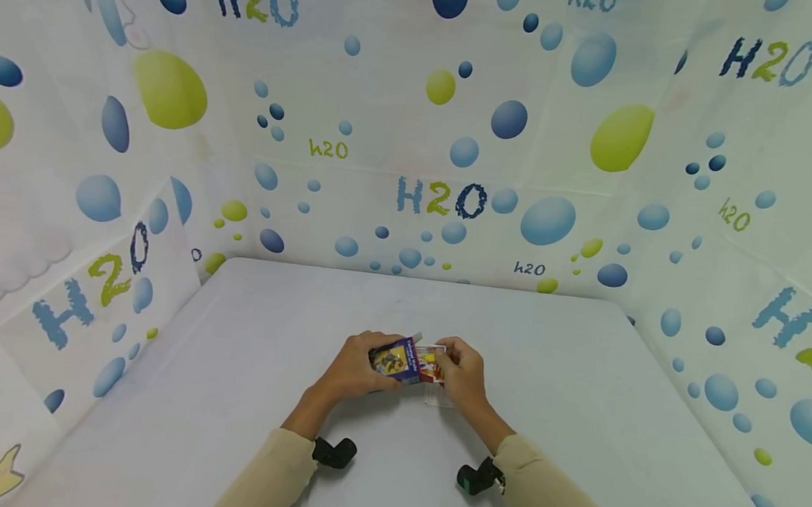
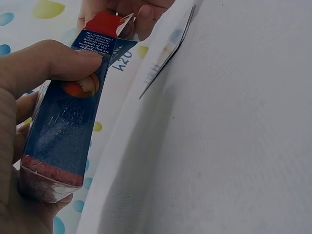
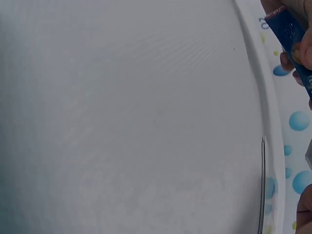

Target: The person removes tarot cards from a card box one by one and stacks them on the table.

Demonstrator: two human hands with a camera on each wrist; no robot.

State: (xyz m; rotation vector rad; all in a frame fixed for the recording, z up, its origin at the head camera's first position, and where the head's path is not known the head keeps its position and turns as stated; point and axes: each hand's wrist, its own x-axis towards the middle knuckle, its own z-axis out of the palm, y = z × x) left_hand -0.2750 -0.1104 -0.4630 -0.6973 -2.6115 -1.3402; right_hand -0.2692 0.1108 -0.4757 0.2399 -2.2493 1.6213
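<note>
My left hand grips a small blue card box with a yellow picture on its face, thumb along one side. A red flap stands out at the box's open end in the left wrist view. From that end a red-and-yellow deck of cards sticks partly out, and my right hand pinches its outer edge. Under the right hand, a thin clear plastic tray lies on the table. The right wrist view catches only part of the box and fingers at its right edge.
A white-covered table spreads around both hands. Behind and beside it hang white sheets printed with blue and green drops. A black wrist camera sits on the left wrist, another on the right.
</note>
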